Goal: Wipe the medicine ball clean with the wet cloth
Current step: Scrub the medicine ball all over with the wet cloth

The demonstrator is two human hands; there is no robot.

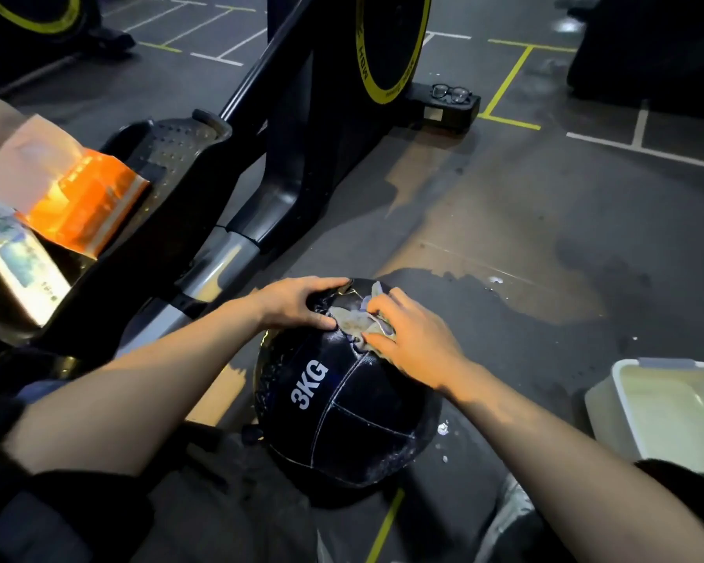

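- Ball (344, 404), dark and marked "3KG", sits on the dark floor (504, 221) low in the head view, just beside the base of a black exercise machine (285, 156).
- Left hand (297, 304) lies on the ball's top left, palm down, fingers spread and curved over the surface, thumb pointing toward the cloth; it grips nothing but the ball itself.
- Left forearm runs in from the lower left, bare, with a dark sleeve at the elbow.
- Right hand (413, 339) presses the cloth (360, 321) onto the ball's top, fingers half bent and pinching the crumpled fabric against the surface.
- Cloth is pale and bunched, between the two hands and touching both.
- Right forearm comes in from the lower right, wrist slightly raised above the ball.
- White tub (622, 404) stands on the floor to the right, near the right arm.
- Wet patches darken the floor behind the ball.
- Glasses (450, 93) rest on the machine's foot, well apart from the ball.
- Orange packet (84, 201) lies on the machine at left.
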